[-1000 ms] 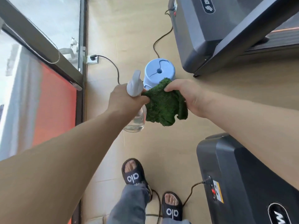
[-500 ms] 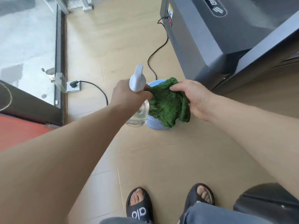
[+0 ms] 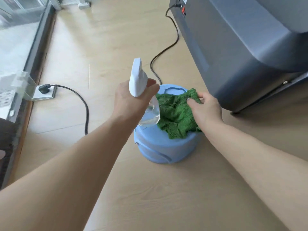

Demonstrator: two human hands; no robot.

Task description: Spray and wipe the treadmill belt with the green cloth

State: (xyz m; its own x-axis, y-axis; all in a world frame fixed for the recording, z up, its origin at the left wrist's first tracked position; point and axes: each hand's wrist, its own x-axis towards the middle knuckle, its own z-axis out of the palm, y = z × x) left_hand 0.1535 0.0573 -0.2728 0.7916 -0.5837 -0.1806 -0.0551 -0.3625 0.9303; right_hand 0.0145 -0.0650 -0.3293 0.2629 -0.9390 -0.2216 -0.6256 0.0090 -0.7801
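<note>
From the head camera, the left hand [image 3: 133,100] gripped a clear spray bottle [image 3: 143,104] by its neck, while the right hand [image 3: 205,107] pinched the green cloth [image 3: 175,112], which lay bunched on top of a blue stool [image 3: 160,147] beside the grey treadmill [image 3: 241,47] on the wood floor [image 3: 166,189].

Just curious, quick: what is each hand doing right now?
Left hand: closed around the spray bottle.
Right hand: pinching the green cloth on the blue stool.

The green cloth [image 3: 176,114] looks nubbly terry; the spray bottle [image 3: 150,114] clear glossy plastic; the stool [image 3: 160,147] smooth matt blue plastic; the floor [image 3: 166,197] pale wood-grain.
</note>
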